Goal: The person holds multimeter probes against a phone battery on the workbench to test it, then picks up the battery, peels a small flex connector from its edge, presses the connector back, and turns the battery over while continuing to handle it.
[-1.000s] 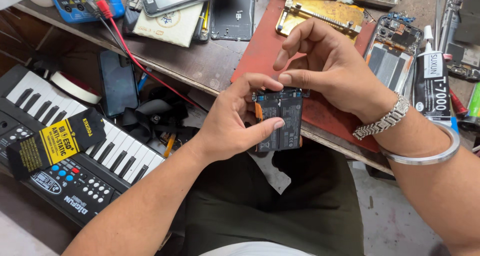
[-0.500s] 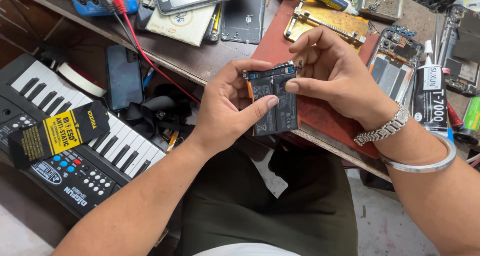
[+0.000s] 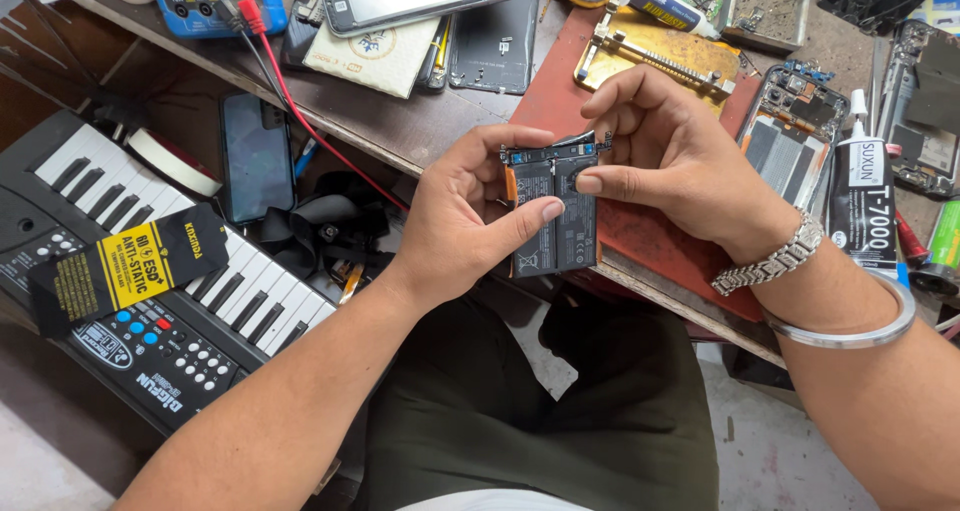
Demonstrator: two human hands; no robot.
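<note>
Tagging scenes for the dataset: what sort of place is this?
Most likely a phone repair bench. An opened phone lies on the cluttered table beside a blue multimeter and a glue tube, and both hands work on a phone battery.

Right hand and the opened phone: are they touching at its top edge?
Touching. The head view shows the right hand with its fingertips pinched on the top edge of the opened phone, thumb pressed on its face, while the left hand cradles it.
</note>
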